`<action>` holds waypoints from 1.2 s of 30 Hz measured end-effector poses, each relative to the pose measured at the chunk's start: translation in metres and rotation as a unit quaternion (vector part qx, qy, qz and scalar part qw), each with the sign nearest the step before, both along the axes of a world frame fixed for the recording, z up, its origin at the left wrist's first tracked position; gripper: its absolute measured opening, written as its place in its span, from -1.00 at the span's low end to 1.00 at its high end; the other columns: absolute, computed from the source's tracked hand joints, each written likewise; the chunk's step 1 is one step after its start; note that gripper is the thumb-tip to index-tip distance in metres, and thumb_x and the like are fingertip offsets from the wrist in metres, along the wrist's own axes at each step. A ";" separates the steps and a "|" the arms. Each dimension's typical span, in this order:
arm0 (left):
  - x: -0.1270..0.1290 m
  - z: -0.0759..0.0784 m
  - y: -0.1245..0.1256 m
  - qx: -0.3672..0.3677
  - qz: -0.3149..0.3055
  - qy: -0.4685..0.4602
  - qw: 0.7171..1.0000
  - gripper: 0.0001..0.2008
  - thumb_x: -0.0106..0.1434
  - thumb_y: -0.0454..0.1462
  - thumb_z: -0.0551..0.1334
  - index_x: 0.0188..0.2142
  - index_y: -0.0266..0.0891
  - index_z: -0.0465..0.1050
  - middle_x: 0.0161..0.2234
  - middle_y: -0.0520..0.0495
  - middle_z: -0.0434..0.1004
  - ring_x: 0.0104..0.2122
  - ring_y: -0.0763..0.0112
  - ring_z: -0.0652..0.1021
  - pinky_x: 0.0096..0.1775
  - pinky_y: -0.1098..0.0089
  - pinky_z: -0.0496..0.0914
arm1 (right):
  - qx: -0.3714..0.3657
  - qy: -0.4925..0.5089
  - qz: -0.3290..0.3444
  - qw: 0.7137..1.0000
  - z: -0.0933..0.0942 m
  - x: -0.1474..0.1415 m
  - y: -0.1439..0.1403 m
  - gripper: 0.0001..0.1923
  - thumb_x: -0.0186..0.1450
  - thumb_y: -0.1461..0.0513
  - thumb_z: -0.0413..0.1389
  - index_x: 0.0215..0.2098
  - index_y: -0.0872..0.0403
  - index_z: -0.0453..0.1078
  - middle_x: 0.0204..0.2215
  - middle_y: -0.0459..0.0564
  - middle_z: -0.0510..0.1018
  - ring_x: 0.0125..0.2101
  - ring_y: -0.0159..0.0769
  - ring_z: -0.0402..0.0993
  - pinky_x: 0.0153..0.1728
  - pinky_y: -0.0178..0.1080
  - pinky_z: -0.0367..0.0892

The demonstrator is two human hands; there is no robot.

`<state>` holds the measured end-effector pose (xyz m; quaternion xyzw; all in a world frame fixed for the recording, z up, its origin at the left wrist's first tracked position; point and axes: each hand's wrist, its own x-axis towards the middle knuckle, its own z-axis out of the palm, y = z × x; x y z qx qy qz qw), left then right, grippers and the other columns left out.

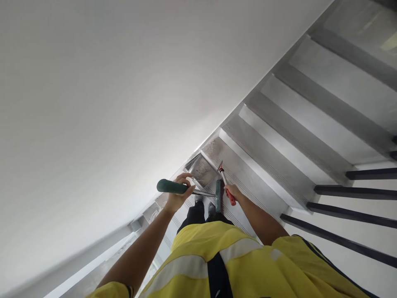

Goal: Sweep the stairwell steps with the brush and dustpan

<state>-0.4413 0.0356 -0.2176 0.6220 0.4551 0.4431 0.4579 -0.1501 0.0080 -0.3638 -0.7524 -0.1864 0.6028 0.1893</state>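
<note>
My left hand (179, 194) is closed round the upper part of a broom, just below its dark green grip (170, 186). The thin metal stick runs down to the green broom head (218, 196), whose dark bristles face right, beside my shoes (211, 209). In my right hand (234, 193) is a long scraper (224, 178) with a red handle end and a red head, its blade pointing up the stairs. The scraper's tip is over a step close to the wall. Near it, a greyish-brown dirty patch (203, 169) lies by a pale step edge.
Grey stairs (273, 169) with grooved edges rise to the upper right. A plain white wall (108, 103) borders them on the left. Dark railing bars (350, 207) stand along the right side. More steps (105, 269) continue at the lower left.
</note>
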 end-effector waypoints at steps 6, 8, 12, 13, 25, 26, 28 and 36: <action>0.003 -0.022 0.006 0.028 -0.016 0.035 0.999 -0.74 0.27 -0.17 0.21 -0.49 -0.23 0.32 0.06 -0.16 0.36 0.13 0.16 0.31 0.17 0.06 0.20 | 0.004 0.066 -0.011 0.998 -0.012 -0.029 0.018 -0.87 0.17 0.36 0.05 -0.53 0.11 0.22 -0.71 -0.19 0.33 -0.76 -0.49 0.26 -0.74 -0.44 0.14; 0.003 -0.026 0.005 0.032 -0.011 0.030 0.999 -0.76 0.29 -0.19 0.19 -0.48 -0.24 0.31 0.07 -0.16 0.34 0.14 0.17 0.30 0.17 0.06 0.20 | -0.006 0.071 -0.012 0.997 -0.011 -0.036 0.020 -0.86 0.16 0.36 0.05 -0.54 0.11 0.22 -0.71 -0.17 0.35 -0.76 -0.49 0.27 -0.73 -0.43 0.14; 0.004 -0.037 0.007 0.041 -0.014 0.068 0.997 -0.80 0.29 -0.22 0.21 -0.44 -0.24 0.32 0.11 -0.15 0.30 0.16 0.15 0.28 0.18 0.01 0.17 | -0.006 0.097 -0.054 0.994 -0.003 -0.043 0.041 -0.84 0.17 0.36 0.04 -0.55 0.11 0.21 -0.70 -0.13 0.37 -0.73 -0.47 0.30 -0.71 -0.42 0.17; 0.004 -0.039 0.009 0.049 -0.023 0.087 0.995 -0.81 0.29 -0.22 0.21 -0.44 -0.23 0.33 0.12 -0.14 0.28 0.17 0.14 0.26 0.19 -0.01 0.15 | 0.006 0.103 -0.068 0.992 -0.001 -0.043 0.050 -0.84 0.17 0.37 0.03 -0.55 0.11 0.20 -0.71 -0.13 0.36 -0.73 -0.47 0.29 -0.71 -0.41 0.17; 0.012 -0.035 0.054 0.054 -0.142 0.217 0.964 -0.66 0.30 -0.26 0.19 0.07 -0.07 0.37 0.32 -0.13 -0.07 0.29 0.01 0.08 0.21 -0.12 0.16 | 0.185 0.156 -0.142 0.960 -0.084 -0.021 0.188 -0.84 0.12 0.36 0.05 -0.33 0.05 0.21 -0.72 -0.30 0.19 -0.72 -0.51 0.19 -0.67 -0.47 0.15; 0.014 -0.035 0.055 0.021 -0.120 0.189 0.974 -0.67 0.32 -0.25 0.17 0.08 -0.07 0.36 0.32 -0.12 -0.05 0.27 0.05 0.13 0.21 -0.06 0.20 | 0.189 0.158 -0.133 0.960 -0.091 -0.020 0.192 -0.82 0.10 0.36 0.05 -0.31 0.06 0.24 -0.72 -0.30 0.20 -0.72 -0.52 0.18 -0.67 -0.47 0.15; 0.016 -0.038 0.056 -0.053 -0.054 0.137 0.988 -0.69 0.33 -0.21 0.16 0.06 -0.06 0.38 0.30 -0.12 0.04 0.22 0.09 0.24 0.15 0.10 0.33 | 0.187 0.162 -0.118 0.962 -0.103 -0.019 0.195 -0.72 0.08 0.37 0.06 -0.21 0.08 0.31 -0.72 -0.30 0.21 -0.73 -0.53 0.18 -0.66 -0.48 0.16; 0.010 -0.041 0.055 -0.245 0.283 0.057 0.926 -0.45 -0.11 0.05 0.46 -0.14 -0.11 0.53 -0.07 -0.07 0.51 -0.12 0.23 0.51 -0.21 0.48 0.52 | 0.145 0.192 -0.091 0.966 -0.129 -0.023 0.189 -0.21 0.06 0.42 0.02 0.28 0.05 0.13 -0.73 -0.32 0.20 -0.77 -0.51 0.20 -0.68 -0.48 0.17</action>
